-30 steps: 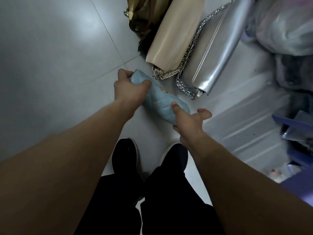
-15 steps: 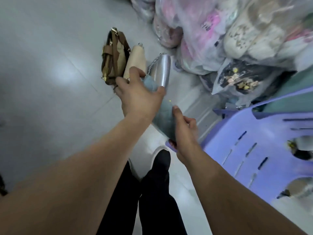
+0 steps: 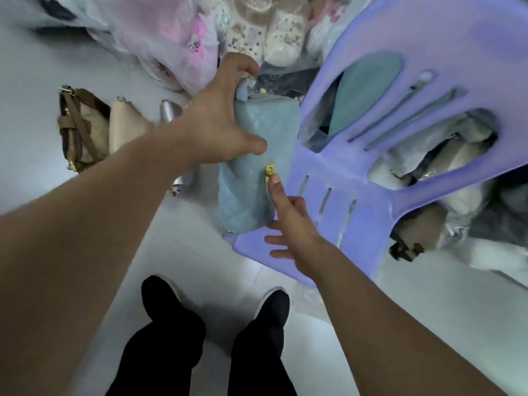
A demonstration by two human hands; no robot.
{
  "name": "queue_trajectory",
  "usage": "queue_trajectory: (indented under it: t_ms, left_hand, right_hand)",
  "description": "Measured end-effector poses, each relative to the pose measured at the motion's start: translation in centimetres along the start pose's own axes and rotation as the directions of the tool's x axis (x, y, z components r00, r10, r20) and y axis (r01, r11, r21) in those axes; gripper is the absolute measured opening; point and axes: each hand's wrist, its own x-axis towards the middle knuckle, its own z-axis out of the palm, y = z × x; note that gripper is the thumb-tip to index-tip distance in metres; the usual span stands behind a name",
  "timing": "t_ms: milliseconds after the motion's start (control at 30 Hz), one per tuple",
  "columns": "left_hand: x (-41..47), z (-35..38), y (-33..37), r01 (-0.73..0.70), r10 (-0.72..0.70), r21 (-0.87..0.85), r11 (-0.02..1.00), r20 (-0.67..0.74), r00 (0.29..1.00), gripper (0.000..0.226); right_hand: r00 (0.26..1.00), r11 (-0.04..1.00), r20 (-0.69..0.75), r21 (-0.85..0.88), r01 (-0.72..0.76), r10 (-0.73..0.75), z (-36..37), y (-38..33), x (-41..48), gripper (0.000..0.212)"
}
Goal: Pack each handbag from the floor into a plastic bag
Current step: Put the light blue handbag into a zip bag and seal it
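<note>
A light blue quilted handbag [image 3: 254, 192] with a gold clasp is held up in the air in front of a purple plastic chair [image 3: 405, 90]. My left hand [image 3: 220, 118] grips its upper end, thumb across the front and fingers curled over the top. My right hand [image 3: 288, 221] is at the bag's lower right edge with fingers straight, the index fingertip touching the bag just below the clasp. On the floor at the left lie a brown and beige handbag [image 3: 80, 130], a cream handbag [image 3: 123, 130] and a silver handbag [image 3: 170, 112].
Clear plastic bags [image 3: 177, 38] stuffed with pink and white goods are piled at the back. More wrapped bags [image 3: 445, 155] lie behind and under the chair. My black shoes [image 3: 160, 298] stand on the grey tiled floor [image 3: 43, 90].
I have lifted the blue handbag off the floor and straightened up, bringing it before the purple chair. My right hand's fingers have opened out along the bag's lower edge.
</note>
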Motion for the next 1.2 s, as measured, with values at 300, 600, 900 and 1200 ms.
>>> queue_trajectory:
  t_ms: [300,600,900,1200]
  left_hand:
    - [1.5,9.0,5.0,0.027,-0.047,0.051,0.998,0.448,0.893,0.09]
    - [2.2,16.7,4.4,0.234,-0.122,-0.233,0.944,0.412,0.903,0.111]
    - [4.5,21.1,4.5,0.098,-0.2,0.372,0.923,0.245,0.949,0.06]
    - [0.9,24.7,-1.0,0.603,-0.621,-0.222,0.766,-0.01,0.784,0.061]
  right_hand:
    - [0.944,0.886,0.127,0.402,0.232,-0.305,-12.4,0.2,3.4,0.119]
    - [0.954,0.948,0.219,0.289,0.137,-0.204,-19.0,5.0,4.5,0.101]
    - [0.997,0.804,-0.075,0.59,0.072,-0.035,-20.3,9.5,4.2,0.071]
    - [0.984,0.633,-0.151,0.772,0.061,0.089,-19.7,12.3,7.2,0.055]
